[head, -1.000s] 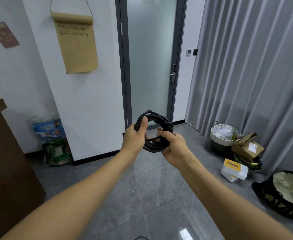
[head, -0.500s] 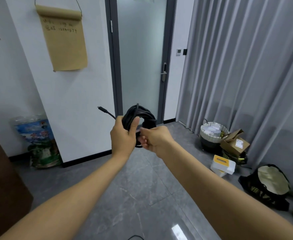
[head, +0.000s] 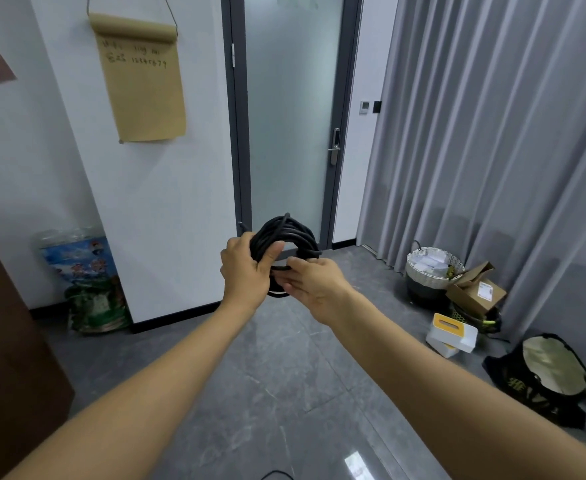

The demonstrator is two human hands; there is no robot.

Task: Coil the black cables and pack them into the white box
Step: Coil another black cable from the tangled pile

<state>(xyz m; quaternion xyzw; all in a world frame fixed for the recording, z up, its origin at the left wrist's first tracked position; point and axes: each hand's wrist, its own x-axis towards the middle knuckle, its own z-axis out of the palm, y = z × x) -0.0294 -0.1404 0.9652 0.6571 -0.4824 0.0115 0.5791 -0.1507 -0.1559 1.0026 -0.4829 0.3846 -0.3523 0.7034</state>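
Note:
A black cable (head: 293, 233) wound into a round coil is held up at chest height in front of the glass door. My left hand (head: 246, 271) grips the coil's left side, thumb across the front of the strands. My right hand (head: 314, 284) is at the coil's lower right, its fingers pinching a strand that crosses the bundle. A short plug end sticks up behind my left hand. No white box for packing is plainly in view; a white container with a yellow top (head: 452, 332) lies on the floor at right.
A white woven basket (head: 433, 268), a brown cardboard box (head: 477, 292) and a black bag (head: 544, 379) sit along the grey curtain at right. A colourful sack (head: 87, 282) leans on the wall at left. A brown cabinet (head: 4, 358) stands at far left. Grey tiled floor lies below.
The coil has been turned in my hands. The loose plug end that stuck out to the left half a second ago is now tucked close behind my left hand. My right hand shifted along the coil's lower right.

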